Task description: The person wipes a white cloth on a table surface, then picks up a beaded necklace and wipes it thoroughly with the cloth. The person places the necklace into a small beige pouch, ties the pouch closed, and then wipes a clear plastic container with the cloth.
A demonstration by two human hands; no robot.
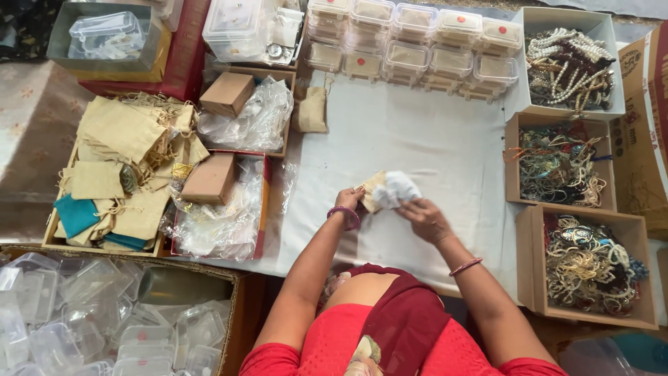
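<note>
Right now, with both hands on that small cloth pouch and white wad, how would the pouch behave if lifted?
The pouch probably feels light and floppy: it creases between the left hand and right hand. It likely won't roll or slip, since it looks like coarse fabric. The white wad looks soft and crushable.

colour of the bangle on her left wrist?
Purple, beaded bangle on the left wrist; head view.

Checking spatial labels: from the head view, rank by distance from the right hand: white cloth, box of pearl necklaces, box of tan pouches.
1. White cloth: touching the right hand.
2. Box of pearl necklaces: far corner, right side.
3. Box of tan pouches: far left, past the left hand.
</note>
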